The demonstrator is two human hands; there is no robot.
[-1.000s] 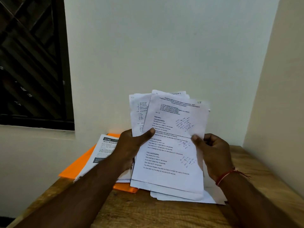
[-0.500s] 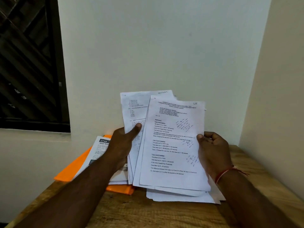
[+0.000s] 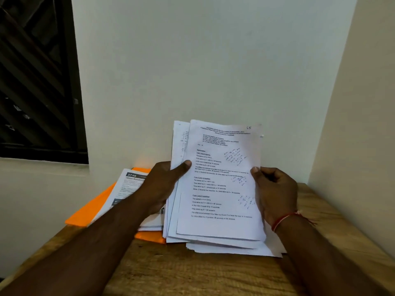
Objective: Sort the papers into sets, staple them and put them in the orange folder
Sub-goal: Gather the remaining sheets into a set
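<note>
Head view. A sheaf of papers (image 3: pixel 218 184) is held nearly upright between the two hands, its printed face toward the camera and its lower edge just above the table.

The left hand (image 3: pixel 162 186) grasps the sheaf at its left edge. Its thumb (image 3: pixel 184 165) lies flat across the front of the sheets, and its fingers are hidden behind them. The right hand (image 3: pixel 275 193) pinches the right edge at about mid-height. Its thumb tip (image 3: pixel 255 169) is on the front and its curled fingers are behind. Both hands are thus closed on the paper.

The sheets are fanned slightly, with the rear ones showing past the front page on the left and below. The front page carries typed lines and small handwritten notes near the right hand.

Below the grip, loose sheets (image 3: pixel 235 251) lie flat on the wooden table (image 3: pixel 192 274), directly under the sheaf's lower edge. The orange folder (image 3: pixel 89 212) lies flat to the left of the left hand, partly hidden by that hand and its forearm, with one corner showing beneath the wrist beside the sheaf. A printed sheet (image 3: pixel 128 184) rests on the folder, just left of the left hand. A red thread (image 3: pixel 284 218) circles the right wrist. A dark window (image 3: pixel 32 82) stands far left of the grip.
</note>
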